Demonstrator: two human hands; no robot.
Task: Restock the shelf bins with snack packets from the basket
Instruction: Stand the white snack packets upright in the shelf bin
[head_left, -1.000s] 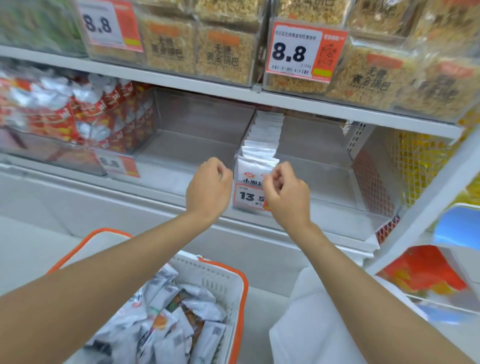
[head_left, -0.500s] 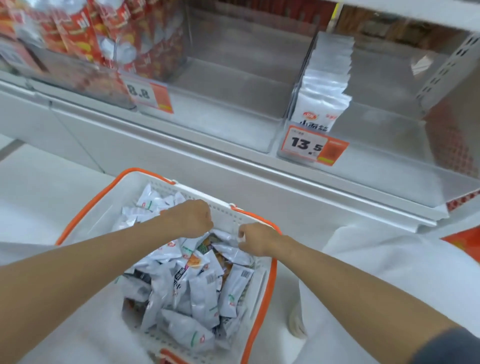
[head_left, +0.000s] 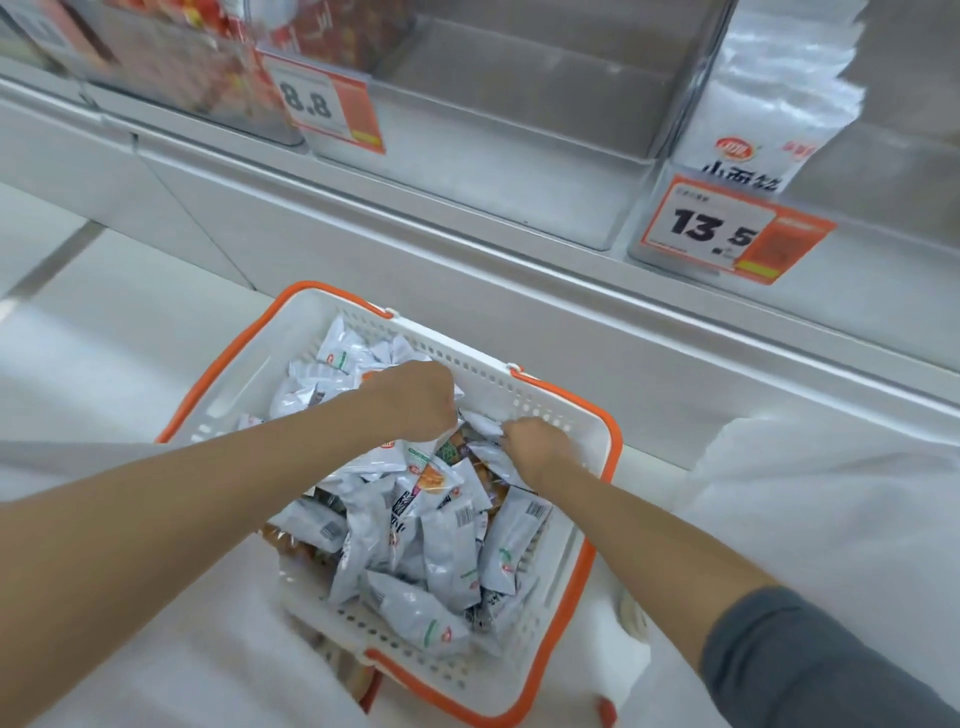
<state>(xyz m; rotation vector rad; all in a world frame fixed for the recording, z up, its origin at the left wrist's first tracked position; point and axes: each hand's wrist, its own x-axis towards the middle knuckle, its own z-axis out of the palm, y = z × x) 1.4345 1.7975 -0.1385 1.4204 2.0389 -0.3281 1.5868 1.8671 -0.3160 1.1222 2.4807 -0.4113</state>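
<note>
Currently, view: the head camera looks down at a shelf front with the basket below it.
Basket: a white perforated plastic basket with an orange rim (head_left: 519, 400) sits on the pale floor (head_left: 130, 338), just in front of the shelf base.
Contents: a heap of white foil snack packets (head_left: 447, 551) fills the basket. They lie at all angles; some show barcodes and a few have orange print.
Left hand: the left hand (head_left: 415, 400) is knuckles-up at the far end of the heap, fingers curled down among the packets. The fingertips are hidden, so whether they hold one cannot be told.
Right hand: the right hand (head_left: 535, 447) is just beside the left, near the basket's far wall. Its fingers pinch the edge of one white packet (head_left: 480, 423) on top of the heap.
Middle bin: a clear plastic shelf bin (head_left: 519, 171) sits between the two tags.
Right bin: a row of upright white packets (head_left: 779, 93) stands behind the orange price tag marked 13.5 (head_left: 727, 228).
Left bin: blurred red packets (head_left: 182, 52) lie behind the orange price tag marked 8.8 (head_left: 322, 104).
Sleeve: a grey sleeve (head_left: 805, 649) covers the right upper arm.
</note>
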